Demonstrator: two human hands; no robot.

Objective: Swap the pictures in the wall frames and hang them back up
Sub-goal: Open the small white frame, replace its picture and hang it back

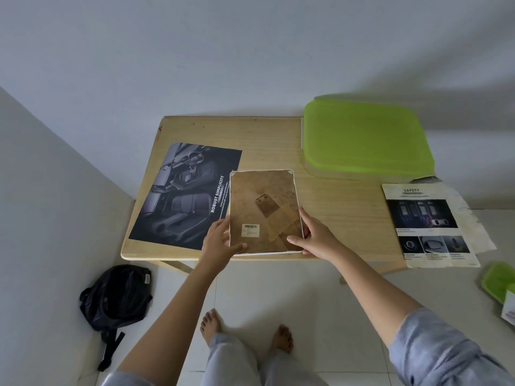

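Observation:
A white-edged picture frame [264, 210] lies face down near the front edge of the wooden table [342, 207], its brown backing board, barcode label and taped stand showing. My left hand [221, 240] grips its lower left corner, thumb on the backing. My right hand [315, 235] holds the lower right edge, thumb on the backing and fingers along the side. A dark car-interior picture [185, 193] reading "ROBUST SIMPLICITY" lies flat to the left, partly under the frame. A "SAFETY" leaflet [430, 224] lies at the table's right end.
A green plastic lid [365, 137] covers a box at the table's back right. Another green container [498, 282] shows at the right edge. A black bag [117, 299] sits on the tiled floor by the left wall. My bare feet stand below the table's front edge.

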